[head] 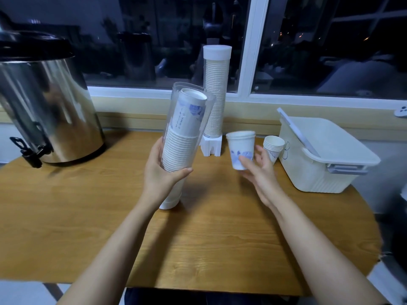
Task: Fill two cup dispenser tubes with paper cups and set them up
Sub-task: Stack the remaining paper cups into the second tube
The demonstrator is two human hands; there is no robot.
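One capped tube (217,93), wooden table (88,205), dark window (154,40)

Printing on the paper cups (240,148) is unreadable.

Drinks corner, such as an office or canteen break area. Evidence: steel urn (48,102) with tap; capped dispenser tube (217,54) full of paper cups (215,106); loose cup stack (273,146); lidded plastic bin (319,170); wooden table (88,205) against a window (167,40), dark outside.
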